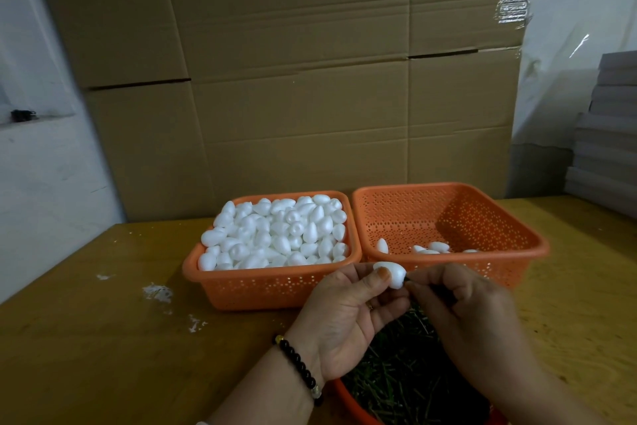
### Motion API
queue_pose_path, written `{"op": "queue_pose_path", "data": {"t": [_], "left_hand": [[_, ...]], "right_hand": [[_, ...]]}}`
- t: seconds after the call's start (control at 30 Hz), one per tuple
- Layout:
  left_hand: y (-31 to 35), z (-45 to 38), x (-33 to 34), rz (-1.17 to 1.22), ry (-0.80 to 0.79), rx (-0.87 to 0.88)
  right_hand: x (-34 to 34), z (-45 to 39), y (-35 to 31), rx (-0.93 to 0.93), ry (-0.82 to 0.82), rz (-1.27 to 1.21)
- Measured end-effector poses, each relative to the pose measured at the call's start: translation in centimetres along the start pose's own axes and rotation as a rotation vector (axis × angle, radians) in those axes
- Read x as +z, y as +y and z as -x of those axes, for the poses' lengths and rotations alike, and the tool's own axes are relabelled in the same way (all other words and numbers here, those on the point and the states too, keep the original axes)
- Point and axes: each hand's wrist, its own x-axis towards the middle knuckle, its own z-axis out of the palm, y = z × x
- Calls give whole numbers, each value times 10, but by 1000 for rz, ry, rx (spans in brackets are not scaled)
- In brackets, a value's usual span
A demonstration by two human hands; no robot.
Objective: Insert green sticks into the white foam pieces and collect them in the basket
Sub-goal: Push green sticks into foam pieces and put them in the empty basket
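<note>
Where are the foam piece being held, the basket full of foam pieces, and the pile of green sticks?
held foam piece (388, 273), head view, on its white side above the thumb.
full basket (262, 290), head view, on its orange front wall.
green sticks (406, 369), head view, middle of the pile between the wrists.

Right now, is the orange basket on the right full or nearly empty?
Nearly empty. The right basket shows mostly bare perforated floor, with only a few white foam pieces near its front wall, unlike the heaped left basket.
</note>
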Motion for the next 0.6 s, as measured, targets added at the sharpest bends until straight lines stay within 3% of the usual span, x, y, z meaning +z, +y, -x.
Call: {"op": "queue_pose_path", "data": {"t": [0.6], "left_hand": [[1,1,2,-23,11,13]], "right_hand": [[1,1,1,67,-47,0]]}}
